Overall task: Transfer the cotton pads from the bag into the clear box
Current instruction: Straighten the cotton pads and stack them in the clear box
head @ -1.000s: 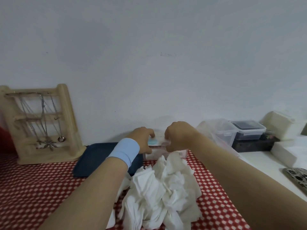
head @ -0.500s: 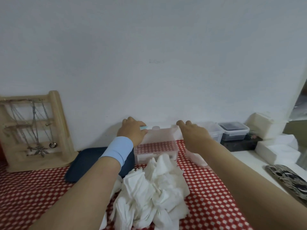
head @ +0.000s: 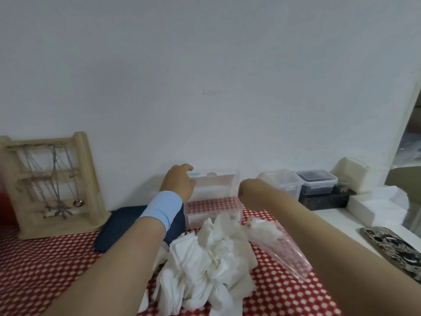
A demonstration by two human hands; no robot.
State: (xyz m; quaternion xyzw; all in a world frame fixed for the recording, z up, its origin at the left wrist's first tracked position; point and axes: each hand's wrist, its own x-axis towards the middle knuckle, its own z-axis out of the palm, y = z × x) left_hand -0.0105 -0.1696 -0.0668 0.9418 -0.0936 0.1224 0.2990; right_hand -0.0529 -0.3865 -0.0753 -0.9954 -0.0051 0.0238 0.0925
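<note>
1. Looking down at the bench (head: 45, 270), we found the cotton pads (head: 205, 258) heaped loose on its red checked cloth, just in front of the clear box (head: 213, 207). A few more lay inside the bag (head: 284, 249), to the right of the heap.
2. Our left hand (head: 178, 183) had its grip curled round the left end of the raised lid (head: 214, 182) and held nothing else. Our right hand (head: 245, 190) hung just beside the box's right end. Its fingers were hidden, so we could not tell how its grip stood.
3. We judged the pads light, soft and easily crushed, and likely to slip from a loose pinch. Small stacks pressed flat between thumb and fingers seemed the safest hold. The bag looked like thin, limp, slippery film, best taken near its mouth.
4. A dark blue tray (head: 118, 224) lay against the box's left side, partly under our left forearm. A wooden jewellery stand (head: 84, 179) leaned at the wall further left. Lidded containers (head: 316, 183) and a patterned phone (head: 391, 245) sat well to the right.
5. The heap itself lay between us and the box, and we thought the lid might drop shut if released.
</note>
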